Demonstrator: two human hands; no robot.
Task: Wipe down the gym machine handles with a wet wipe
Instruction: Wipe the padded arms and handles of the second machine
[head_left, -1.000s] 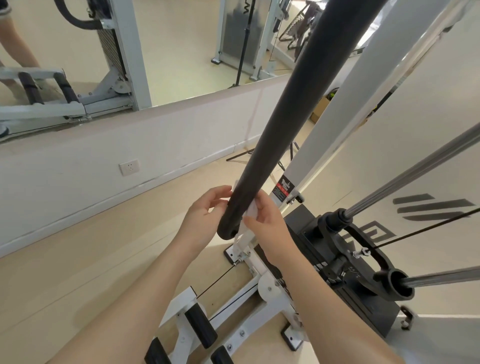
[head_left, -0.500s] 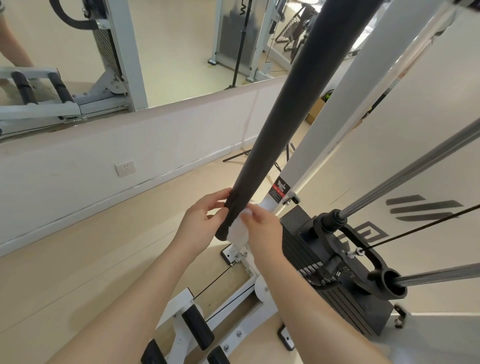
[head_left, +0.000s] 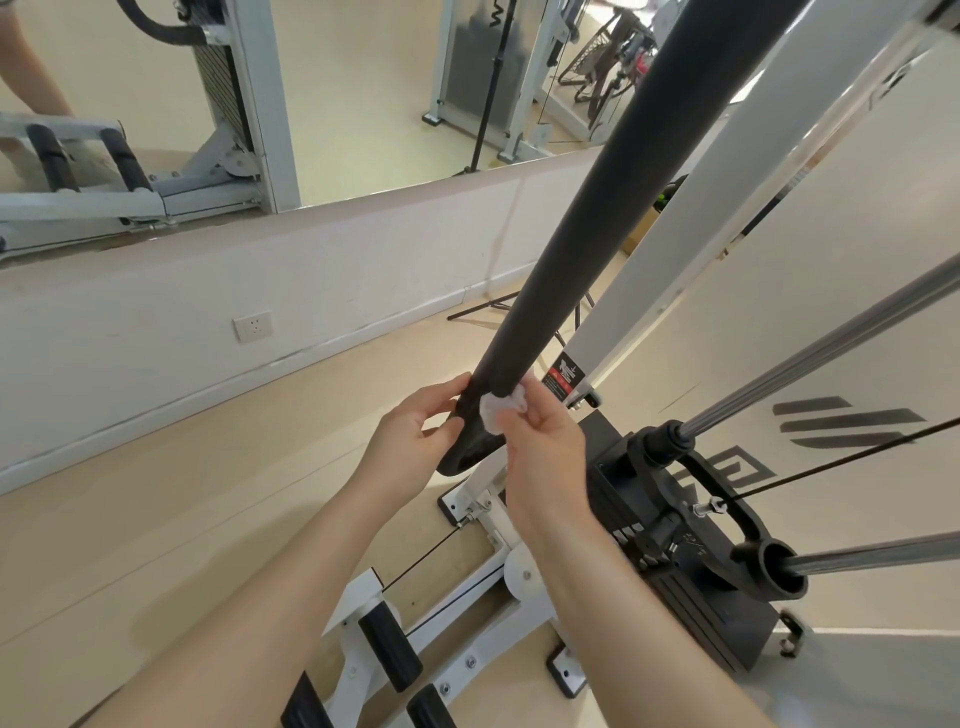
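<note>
A long black foam-covered handle bar slants from the upper right down to its end near the frame's middle. My left hand pinches the bar's lower end from the left, thumb and fingers around it. My right hand holds a crumpled white wet wipe against the right side of the bar, just above its end. Most of the wipe is hidden by my fingers and the bar.
A white machine frame post runs beside the bar. A black weight stack with chrome guide rods stands to the right. Black foam rollers sit on the white base below. A wall mirror and socket lie left.
My right hand shifted the wipe from behind the bar's end round to its front right side. The wipe is more bunched and visible now. My left hand stayed on the bar's end.
</note>
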